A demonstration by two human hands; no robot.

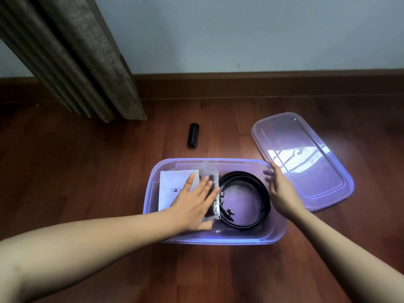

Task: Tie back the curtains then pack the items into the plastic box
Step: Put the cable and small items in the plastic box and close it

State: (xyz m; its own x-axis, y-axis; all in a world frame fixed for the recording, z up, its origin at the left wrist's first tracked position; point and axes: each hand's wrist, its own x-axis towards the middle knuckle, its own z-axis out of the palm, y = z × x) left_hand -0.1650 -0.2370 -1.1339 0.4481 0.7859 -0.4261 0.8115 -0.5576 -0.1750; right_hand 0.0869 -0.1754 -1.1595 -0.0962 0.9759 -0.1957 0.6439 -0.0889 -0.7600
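Left hand [194, 202] flat, fingers spread, pressing clear packet [211, 193] into plastic box [218, 239] on floor; right hand [282, 191] grips box rim. Black cylinder [192, 135] outside: likely light, rigid, grab mid-body.

A translucent, lilac-tinted plastic box [215, 238] sits before me on a glossy, reddish wood floor [87, 171], its smooth plastic lid [306, 162] throwing back a bright glare. Inside, a coiled black belt [242, 200] shows a leather-like sheen with small shiny metal fittings. A white paper booklet [172, 182] looks matt; beside it lies a clear, slightly crinkled plastic packet [213, 176]. A glossy black cylinder [192, 135] lies on the floor. The grey-brown curtain [72, 55] is coarse, pleated cloth against a matt painted wall [240, 29].
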